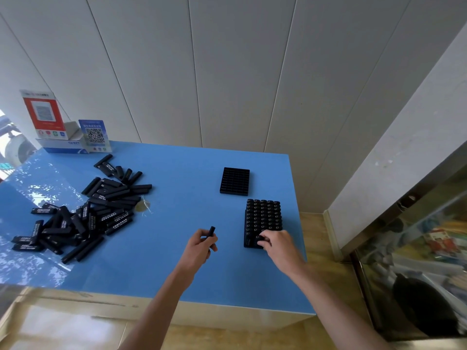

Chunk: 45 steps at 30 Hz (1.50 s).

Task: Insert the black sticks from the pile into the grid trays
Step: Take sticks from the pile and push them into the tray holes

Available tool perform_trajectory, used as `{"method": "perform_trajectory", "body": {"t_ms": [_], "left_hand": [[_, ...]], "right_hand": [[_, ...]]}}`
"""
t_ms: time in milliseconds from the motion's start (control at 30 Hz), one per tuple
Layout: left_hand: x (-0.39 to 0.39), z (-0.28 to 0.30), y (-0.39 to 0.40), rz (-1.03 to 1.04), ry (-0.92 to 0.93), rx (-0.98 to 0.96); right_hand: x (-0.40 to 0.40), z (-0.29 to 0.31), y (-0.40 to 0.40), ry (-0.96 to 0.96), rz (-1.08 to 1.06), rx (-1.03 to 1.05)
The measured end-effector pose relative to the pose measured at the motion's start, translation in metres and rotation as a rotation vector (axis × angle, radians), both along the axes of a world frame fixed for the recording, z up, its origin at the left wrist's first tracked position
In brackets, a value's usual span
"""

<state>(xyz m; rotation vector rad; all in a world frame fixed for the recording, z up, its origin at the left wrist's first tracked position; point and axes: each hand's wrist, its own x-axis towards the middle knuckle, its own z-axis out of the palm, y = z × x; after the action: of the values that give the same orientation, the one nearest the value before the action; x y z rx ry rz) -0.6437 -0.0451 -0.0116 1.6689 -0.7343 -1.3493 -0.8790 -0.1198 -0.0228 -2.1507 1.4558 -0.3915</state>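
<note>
L hand point(202, 245) grips one black stick point(211, 232); R hand point(275, 242) fingers curl on a stick at near tray point(262, 218) near edge. Seat it upright, push straight down. Pile point(83, 210) left; far tray point(235, 181) empty.

Looks like a small shop: payment QR-code signs point(94, 134) upper left, glass display counter point(414, 253) lower right.

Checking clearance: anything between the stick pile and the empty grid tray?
Head view: mostly bare blue table between pile and empty tray; only a small clear wrapper scrap lies beside the pile's right edge.
</note>
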Motion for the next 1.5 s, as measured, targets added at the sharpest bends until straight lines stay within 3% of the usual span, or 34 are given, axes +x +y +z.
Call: {"method": "perform_trajectory", "body": {"t_ms": [467,800,933,1100,1233,1367,1500], "left_hand": [[-0.007,0.003,-0.005,-0.149,-0.1,-0.077],[-0.036,0.028,-0.022,-0.314,-0.371,-0.196],[-0.05,0.037,-0.028,-0.303,-0.41,-0.243],[-0.063,0.049,-0.031,-0.301,-0.455,-0.302],[-0.062,0.046,-0.03,-0.377,-0.613,-0.338],[-0.05,0.044,-0.022,-0.47,-1.009,-0.319],[-0.036,0.043,-0.018,-0.491,-1.183,-0.347]], "right_hand": [[0.005,0.013,-0.007,0.079,-0.053,0.004],[0.001,0.059,-0.01,-0.148,0.077,-0.019],[-0.002,0.065,-0.007,-0.166,0.122,0.024],[-0.006,0.063,-0.004,-0.329,0.089,0.086],[-0.011,0.06,-0.004,-0.316,0.065,0.103],[-0.021,0.052,-0.004,-0.311,0.031,0.134],[-0.029,0.04,-0.003,-0.348,-0.06,0.195]]}}
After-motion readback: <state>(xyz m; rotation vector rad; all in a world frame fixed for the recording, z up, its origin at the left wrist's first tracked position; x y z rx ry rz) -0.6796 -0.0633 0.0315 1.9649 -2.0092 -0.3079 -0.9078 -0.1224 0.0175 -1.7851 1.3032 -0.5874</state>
